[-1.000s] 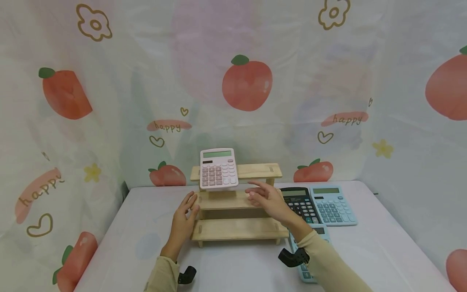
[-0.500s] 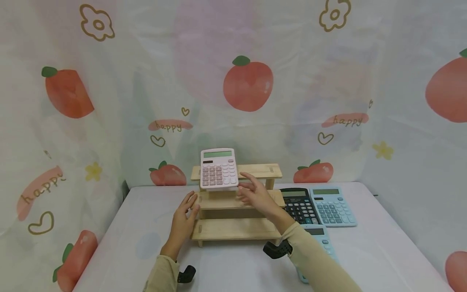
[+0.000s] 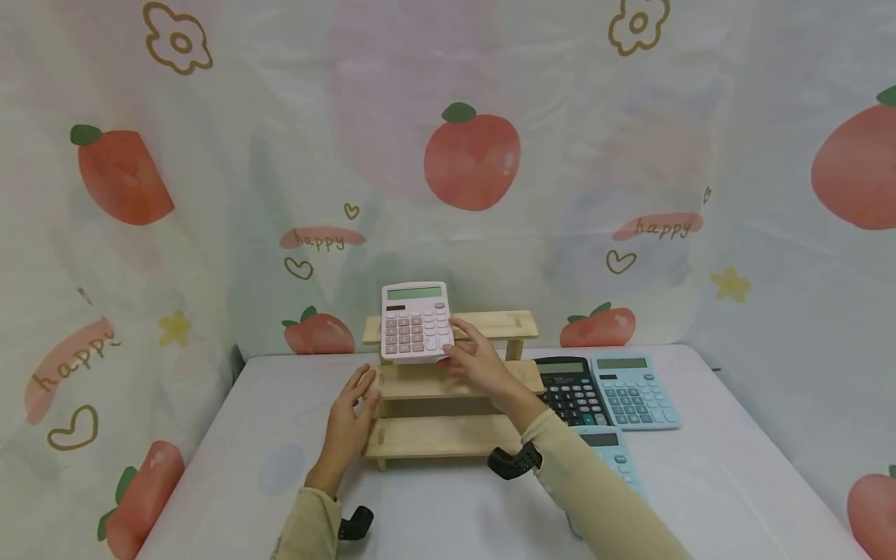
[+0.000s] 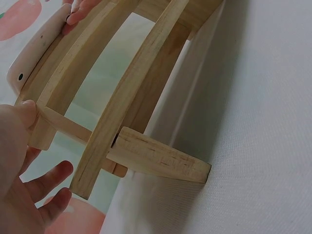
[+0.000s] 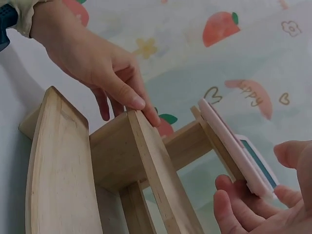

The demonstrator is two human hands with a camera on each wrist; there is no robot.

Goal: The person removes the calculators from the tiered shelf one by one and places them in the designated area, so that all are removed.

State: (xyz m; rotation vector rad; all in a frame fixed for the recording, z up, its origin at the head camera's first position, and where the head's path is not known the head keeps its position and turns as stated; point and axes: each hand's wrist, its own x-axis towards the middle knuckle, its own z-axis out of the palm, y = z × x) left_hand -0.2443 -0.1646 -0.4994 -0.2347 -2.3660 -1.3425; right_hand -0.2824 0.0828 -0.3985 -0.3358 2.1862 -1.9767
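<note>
A pink calculator (image 3: 414,334) leans at the left end of the top tier of a three-tier wooden display rack (image 3: 441,435). My left hand (image 3: 348,424) holds the left end of the middle tier, thumb and index finger at its corner; the other fingers hang loose below, as the left wrist view shows. My right hand (image 3: 483,373) is at the calculator's lower right edge. In the right wrist view its fingertips (image 5: 287,195) meet the edge of the pink calculator (image 5: 239,146), with other fingers low behind it and the thumb standing off its face.
Right of the rack lie a black calculator (image 3: 574,393) and a light blue one (image 3: 635,395). Nearer, another light blue calculator (image 3: 616,459) is partly covered by the right sleeve (image 3: 595,486). Behind the white table (image 3: 420,513) hangs a fruit-print cloth (image 3: 546,257).
My right hand has moved left across the front of the rack, from the tier's right part to the pink calculator's edge. The left hand and the calculators have stayed in place.
</note>
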